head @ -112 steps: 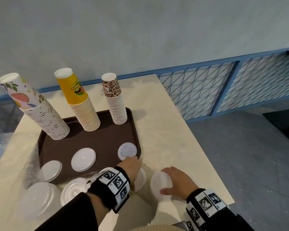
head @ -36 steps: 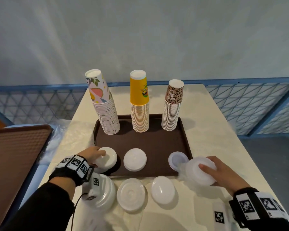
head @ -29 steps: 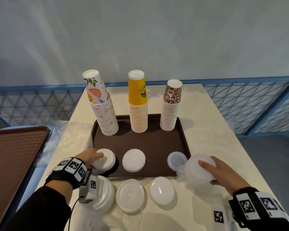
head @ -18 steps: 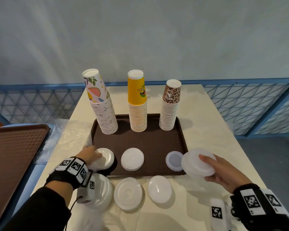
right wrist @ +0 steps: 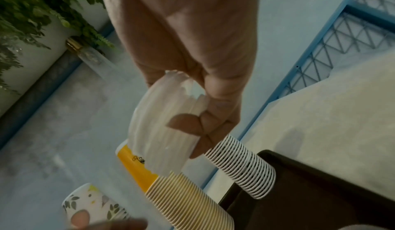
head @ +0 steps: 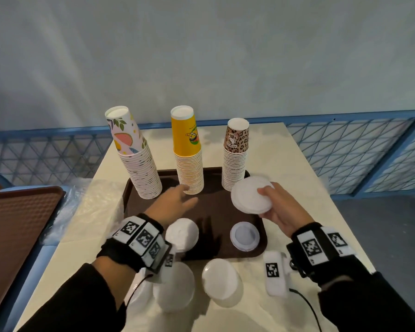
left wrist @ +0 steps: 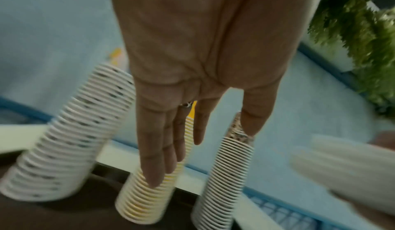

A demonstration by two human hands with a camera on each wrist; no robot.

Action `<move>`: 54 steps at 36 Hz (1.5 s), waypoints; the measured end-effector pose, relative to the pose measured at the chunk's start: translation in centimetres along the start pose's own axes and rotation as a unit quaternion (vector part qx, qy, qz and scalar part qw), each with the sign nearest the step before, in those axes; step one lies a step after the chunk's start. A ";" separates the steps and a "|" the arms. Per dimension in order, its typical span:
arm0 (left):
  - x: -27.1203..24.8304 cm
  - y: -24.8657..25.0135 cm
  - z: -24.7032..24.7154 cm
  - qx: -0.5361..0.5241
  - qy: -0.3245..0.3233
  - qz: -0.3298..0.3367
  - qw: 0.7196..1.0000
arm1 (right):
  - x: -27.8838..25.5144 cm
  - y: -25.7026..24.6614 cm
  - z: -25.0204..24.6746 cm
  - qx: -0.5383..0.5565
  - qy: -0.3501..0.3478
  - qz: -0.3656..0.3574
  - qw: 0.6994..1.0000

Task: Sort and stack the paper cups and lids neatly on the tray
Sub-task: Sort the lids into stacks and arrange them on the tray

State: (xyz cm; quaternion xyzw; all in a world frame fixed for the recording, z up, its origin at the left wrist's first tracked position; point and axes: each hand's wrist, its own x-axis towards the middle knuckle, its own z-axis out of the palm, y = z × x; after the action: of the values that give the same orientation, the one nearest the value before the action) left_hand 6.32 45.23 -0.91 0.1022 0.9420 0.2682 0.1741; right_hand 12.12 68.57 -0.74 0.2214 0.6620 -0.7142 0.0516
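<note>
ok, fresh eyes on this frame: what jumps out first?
Three tall stacks of paper cups along the far edge of the brown tray: floral stack left and leaning, yellow stack middle, leopard-print stack right. Next, the right hand holds a stack of white lids over the tray's right side, while the left hand reaches open toward the yellow stack.

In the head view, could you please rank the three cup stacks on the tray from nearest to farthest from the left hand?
From the left hand:
1. Yellow cup stack, middle of the tray's back row, just past the fingers.
2. Floral cup stack, back left.
3. Leopard-print cup stack, back right, behind the lids in the right hand.
</note>
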 end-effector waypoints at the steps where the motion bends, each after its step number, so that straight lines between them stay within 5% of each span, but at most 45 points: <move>1: 0.2 1.3 0.5 -0.030 -0.014 0.006 0.999 | 0.7 -0.1 0.4 0.003 -0.001 0.003 1.000; 8: 3.3 6.3 4.0 -0.290 -0.090 -0.067 0.951 | 5.6 1.5 2.1 -0.058 0.036 0.030 0.997; 17: 7.9 5.5 7.4 -0.136 -0.108 -0.054 0.983 | 9.9 4.3 2.1 -0.151 0.044 0.107 0.982; 32: 10.6 4.0 9.0 -0.126 -0.110 -0.061 0.984 | 10.9 4.5 3.2 -0.156 0.026 0.144 0.977; 37: 10.3 4.2 8.3 -0.021 -0.073 -0.048 0.996 | 8.4 2.1 2.3 -0.187 0.024 0.081 0.979; 44: 5.8 9.1 6.1 -0.040 -0.017 0.111 0.993 | 0.1 -1.9 -3.8 -0.184 0.063 -0.055 0.979; 54: -0.1 14.9 12.9 -0.066 -0.190 0.180 0.963 | -6.9 3.8 -12.3 -0.234 0.182 -0.023 0.955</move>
State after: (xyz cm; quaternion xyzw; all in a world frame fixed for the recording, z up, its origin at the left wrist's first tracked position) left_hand 12.81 63.64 -3.08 0.3079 0.8376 0.3325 0.3052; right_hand 22.73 78.57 -1.90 0.3146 0.8133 -0.4882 -0.0358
